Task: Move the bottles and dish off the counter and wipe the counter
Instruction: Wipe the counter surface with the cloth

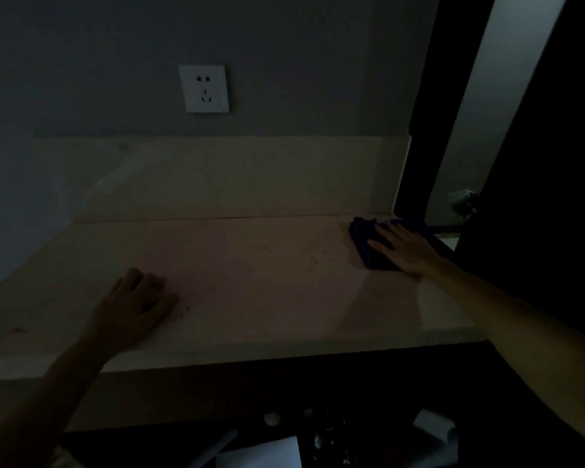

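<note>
Nearest, my left hand (139, 305) rests on the pale bench (250, 271) close to its front edge, fingers loosely curled, holding nothing. Farther back, at the bench's right rear corner, my right hand (404, 246) presses flat, fingers straight, on a dark folded cloth (365, 238). Beyond, a white wall socket (204, 88) sits above the backsplash (217, 177).

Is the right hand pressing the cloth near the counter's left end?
No, the right hand lies flat on the dark cloth at the counter's far right corner.
</note>
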